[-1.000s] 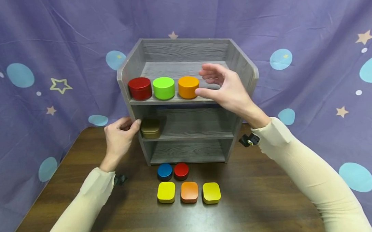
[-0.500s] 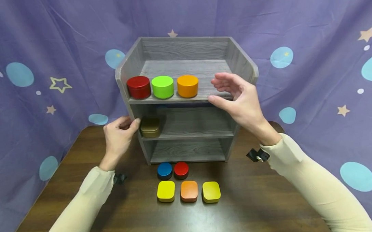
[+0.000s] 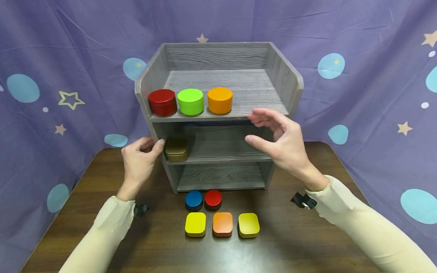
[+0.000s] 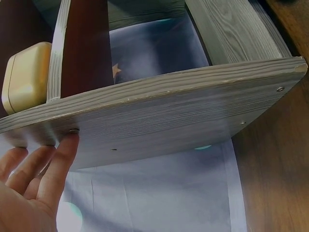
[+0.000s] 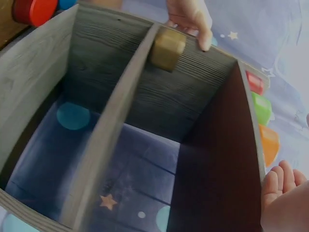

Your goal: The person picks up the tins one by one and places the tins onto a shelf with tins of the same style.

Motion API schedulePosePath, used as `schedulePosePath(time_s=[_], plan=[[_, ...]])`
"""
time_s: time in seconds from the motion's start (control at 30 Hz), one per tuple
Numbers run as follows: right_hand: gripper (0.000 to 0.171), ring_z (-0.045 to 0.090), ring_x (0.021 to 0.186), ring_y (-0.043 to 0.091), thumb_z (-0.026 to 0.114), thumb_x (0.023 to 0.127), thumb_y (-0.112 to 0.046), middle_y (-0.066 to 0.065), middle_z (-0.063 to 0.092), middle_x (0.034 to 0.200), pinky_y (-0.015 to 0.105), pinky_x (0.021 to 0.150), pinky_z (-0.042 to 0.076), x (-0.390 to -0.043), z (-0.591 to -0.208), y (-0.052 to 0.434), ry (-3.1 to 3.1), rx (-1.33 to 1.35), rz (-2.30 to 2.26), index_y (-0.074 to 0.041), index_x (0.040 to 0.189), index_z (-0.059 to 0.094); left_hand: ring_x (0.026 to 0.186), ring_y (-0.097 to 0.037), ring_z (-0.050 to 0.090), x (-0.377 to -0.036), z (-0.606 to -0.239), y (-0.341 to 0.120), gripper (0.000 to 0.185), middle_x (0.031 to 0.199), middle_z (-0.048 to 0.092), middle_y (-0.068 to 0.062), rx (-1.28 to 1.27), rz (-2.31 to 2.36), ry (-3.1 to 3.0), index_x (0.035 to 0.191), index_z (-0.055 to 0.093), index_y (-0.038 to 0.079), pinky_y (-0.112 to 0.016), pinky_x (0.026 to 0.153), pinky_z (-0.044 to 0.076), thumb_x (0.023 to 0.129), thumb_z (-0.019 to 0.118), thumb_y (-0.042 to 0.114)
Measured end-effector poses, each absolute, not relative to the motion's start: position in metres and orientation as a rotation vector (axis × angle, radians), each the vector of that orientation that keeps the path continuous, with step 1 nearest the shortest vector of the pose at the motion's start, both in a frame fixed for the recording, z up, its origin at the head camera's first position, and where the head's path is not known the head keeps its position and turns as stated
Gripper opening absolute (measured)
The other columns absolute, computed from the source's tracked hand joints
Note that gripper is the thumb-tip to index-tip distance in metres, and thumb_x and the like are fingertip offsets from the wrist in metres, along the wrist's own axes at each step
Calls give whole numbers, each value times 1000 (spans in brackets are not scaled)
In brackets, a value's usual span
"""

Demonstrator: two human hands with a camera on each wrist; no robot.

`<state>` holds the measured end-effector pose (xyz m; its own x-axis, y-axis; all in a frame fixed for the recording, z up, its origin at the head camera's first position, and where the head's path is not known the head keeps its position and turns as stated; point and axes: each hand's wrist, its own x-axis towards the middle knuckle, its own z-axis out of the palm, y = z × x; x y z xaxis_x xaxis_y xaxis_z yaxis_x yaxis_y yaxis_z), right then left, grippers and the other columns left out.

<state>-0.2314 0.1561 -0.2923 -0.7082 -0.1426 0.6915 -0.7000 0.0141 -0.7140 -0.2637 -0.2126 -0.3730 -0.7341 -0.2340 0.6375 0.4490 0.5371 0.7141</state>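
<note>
A grey wooden shelf unit (image 3: 289, 80) stands on the dark table. Its top shelf carries a red tin (image 3: 162, 102), a green tin (image 3: 190, 101) and an orange tin (image 3: 220, 100). A gold square tin (image 3: 176, 149) sits at the left of the middle shelf. My left hand (image 3: 140, 159) rests with its fingers against the unit's left side panel (image 4: 159, 121). My right hand (image 3: 280, 140) hovers with relaxed fingers before the middle shelf's right end, holding nothing.
On the table in front of the unit lie a blue round tin (image 3: 194, 199), a red round tin (image 3: 213, 199), and a row of yellow (image 3: 195, 224), orange (image 3: 222, 224) and yellow (image 3: 248, 225) square tins. Purple star-patterned cloth (image 3: 375, 66) hangs behind and beside the table.
My right hand has drawn away from the orange tin on the top shelf, moving down and right to the middle shelf's height. The left hand has stayed put.
</note>
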Motion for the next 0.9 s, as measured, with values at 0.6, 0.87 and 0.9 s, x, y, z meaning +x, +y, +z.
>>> schedulePosePath(time_s=[0.6,0.87,0.9], plan=[[59,69,115,33,84,83,12,28,72,132,18,103,55,-229,-385,151,-2174,853,1738,11,139,64,74,23,59,-264,-372,-211,24,86,77,-33,-218,-1238,-2034,92,79,-10,-4,71,48,90,84,13],[53,72,112,13,86,87,2,23,75,130,36,101,61,-231,-421,145,-2316,929,1664,2,138,69,72,19,60,-264,-374,-212,22,79,78,-9,-192,-1227,-2040,92,81,-7,-5,70,47,90,85,14],[53,72,111,13,87,88,0,21,76,130,40,101,62,-230,-426,145,-2347,933,1647,0,138,70,72,19,59,-264,-374,-212,22,79,78,-9,-189,-1226,-2043,92,81,-7,-5,70,47,89,85,14]])
